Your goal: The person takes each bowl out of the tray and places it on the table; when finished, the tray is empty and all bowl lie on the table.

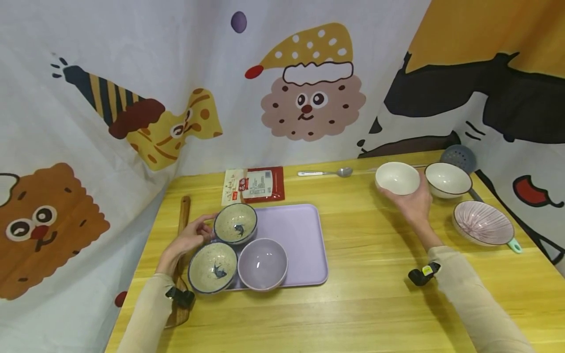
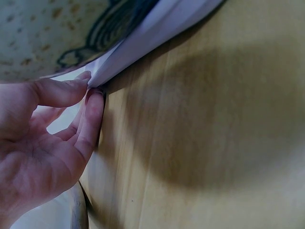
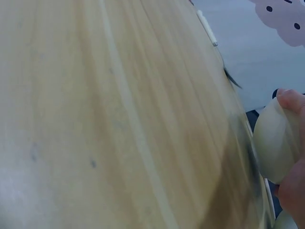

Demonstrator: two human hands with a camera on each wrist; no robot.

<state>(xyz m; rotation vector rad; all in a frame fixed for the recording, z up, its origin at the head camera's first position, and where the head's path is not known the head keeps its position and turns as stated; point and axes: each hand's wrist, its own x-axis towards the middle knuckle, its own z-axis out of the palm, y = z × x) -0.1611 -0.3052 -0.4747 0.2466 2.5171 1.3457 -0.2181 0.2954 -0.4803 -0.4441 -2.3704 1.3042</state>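
My left hand (image 1: 193, 239) pinches the left rim of a lilac tray (image 1: 305, 245); the left wrist view shows thumb and fingertips meeting at the tray edge (image 2: 121, 57). On the tray's left part stand a speckled fish-pattern bowl (image 1: 235, 223), another fish-pattern bowl (image 1: 212, 268) and a plain purple bowl (image 1: 263, 264), the front ones overhanging its near edge. Far to the right, my right hand (image 1: 415, 203) grips a white bowl (image 1: 398, 177) from its near right side, thumb and fingers spread round its wall. In the right wrist view that bowl is partly cut off.
Right of the held bowl stand a dark-rimmed white bowl (image 1: 448, 179), a pink-streaked bowl (image 1: 483, 221) and a grey slotted skimmer (image 1: 459, 158). A spoon (image 1: 324, 172) and a red-white packet (image 1: 260, 184) lie by the curtain. A wooden spatula (image 1: 183, 213) lies left of the tray.
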